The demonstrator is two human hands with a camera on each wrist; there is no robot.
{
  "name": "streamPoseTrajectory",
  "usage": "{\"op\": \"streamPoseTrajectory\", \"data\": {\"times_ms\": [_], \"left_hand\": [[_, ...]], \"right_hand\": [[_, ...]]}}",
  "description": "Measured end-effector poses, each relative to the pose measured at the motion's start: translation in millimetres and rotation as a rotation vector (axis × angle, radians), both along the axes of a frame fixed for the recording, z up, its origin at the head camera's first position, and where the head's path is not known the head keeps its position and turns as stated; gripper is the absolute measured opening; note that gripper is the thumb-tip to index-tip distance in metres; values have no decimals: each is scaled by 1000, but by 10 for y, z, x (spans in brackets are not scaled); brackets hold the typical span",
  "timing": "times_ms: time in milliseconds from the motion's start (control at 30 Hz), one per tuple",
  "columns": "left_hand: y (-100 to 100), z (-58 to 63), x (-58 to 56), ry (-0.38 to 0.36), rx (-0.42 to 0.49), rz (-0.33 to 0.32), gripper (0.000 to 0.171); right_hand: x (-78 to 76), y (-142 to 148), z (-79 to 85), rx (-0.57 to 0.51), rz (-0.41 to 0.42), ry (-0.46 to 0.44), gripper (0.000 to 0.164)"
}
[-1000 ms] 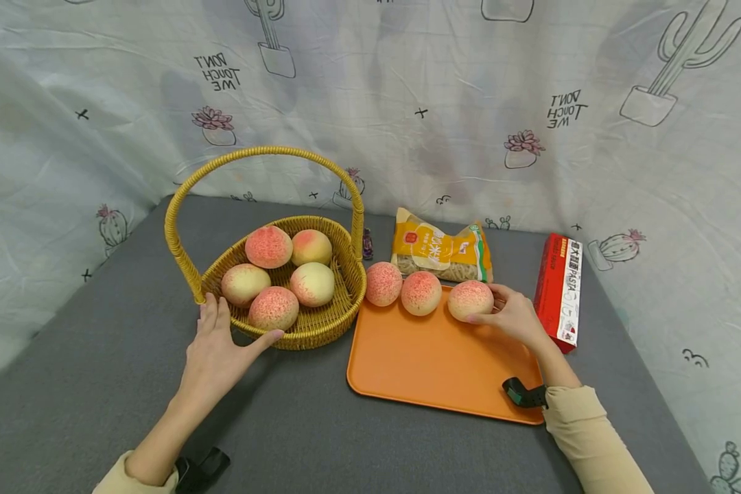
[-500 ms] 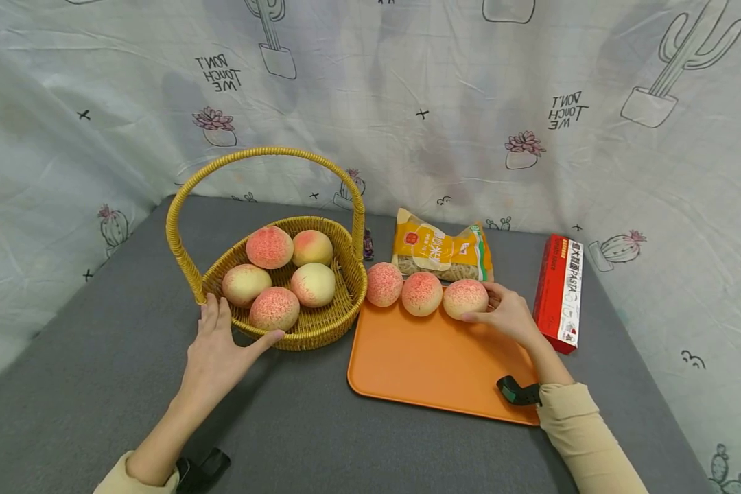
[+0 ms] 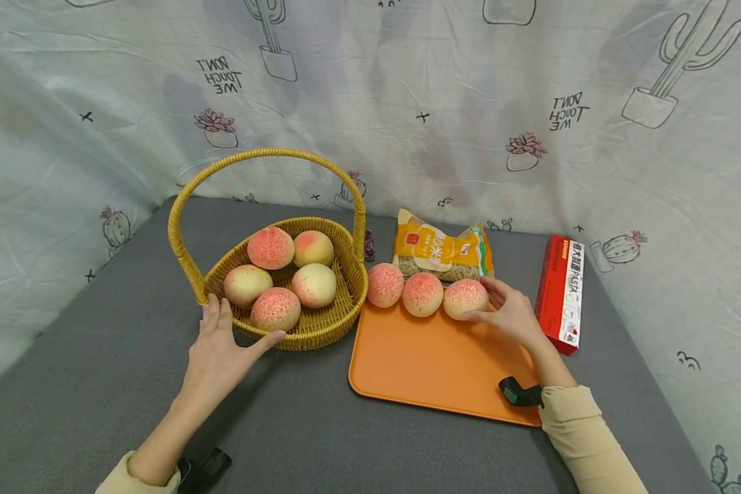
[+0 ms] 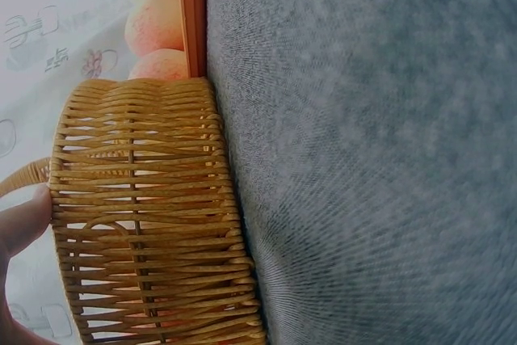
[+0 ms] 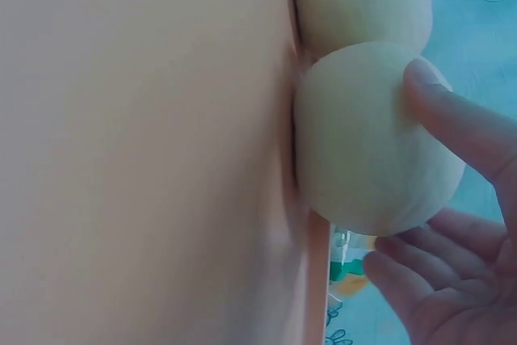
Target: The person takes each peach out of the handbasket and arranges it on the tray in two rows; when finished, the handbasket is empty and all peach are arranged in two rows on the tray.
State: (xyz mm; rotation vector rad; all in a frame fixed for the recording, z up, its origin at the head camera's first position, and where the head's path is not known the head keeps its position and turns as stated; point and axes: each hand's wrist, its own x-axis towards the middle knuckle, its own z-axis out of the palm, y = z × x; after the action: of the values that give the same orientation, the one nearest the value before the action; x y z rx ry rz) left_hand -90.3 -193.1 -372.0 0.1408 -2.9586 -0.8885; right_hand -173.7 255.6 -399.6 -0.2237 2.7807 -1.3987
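Note:
My left hand (image 3: 219, 357) touches the near left rim of a yellow wicker basket (image 3: 321, 337) with spread fingers. Its fingertips lie by the handle's foot, and the thumb (image 4: 28, 220) rests on the rim. Several peaches (image 3: 276, 309) lie in the basket. On the orange tray (image 3: 420, 363), three peaches stand in a row along the back edge. My right hand (image 3: 512, 314) is at the rightmost peach (image 3: 465, 300). In the right wrist view, its thumb (image 5: 452, 115) lies against that peach (image 5: 363, 143), while the other fingers are loose, their contact partly hidden.
Behind the tray lies a yellow noodle bag (image 3: 438, 247). A red pasta box (image 3: 557, 295) stands to its right. Between basket and bag is a small dark purple item (image 3: 368, 245). A printed curtain (image 3: 370, 116) hangs behind the grey table (image 3: 284, 425).
The rightmost peach has moved left with my right hand, up to the middle peach. Most recently, the right fingers have straightened a little off it. My left hand keeps its place at the basket.

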Motion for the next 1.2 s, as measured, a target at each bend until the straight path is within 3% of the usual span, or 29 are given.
{"op": "streamPoseTrajectory", "data": {"times_ms": [300,533,700,1000,1200], "left_hand": [[-10,5,9,4,-3,4,119],[-18,3,9,2,-3,5,119],[-17,-7,11,6,-8,4,119],[-3,-20,1,10,-12,5,120],[-9,-15,10,-3,-15,5,120]], "right_hand": [[17,-61,78,-77,0,86,71],[8,-324,175,-171,-45,159,68],[-9,-559,246,-194,-44,158,67],[-31,-1008,320,-111,85,227,67],[-55,-1282,365,-121,204,290,65]]}}
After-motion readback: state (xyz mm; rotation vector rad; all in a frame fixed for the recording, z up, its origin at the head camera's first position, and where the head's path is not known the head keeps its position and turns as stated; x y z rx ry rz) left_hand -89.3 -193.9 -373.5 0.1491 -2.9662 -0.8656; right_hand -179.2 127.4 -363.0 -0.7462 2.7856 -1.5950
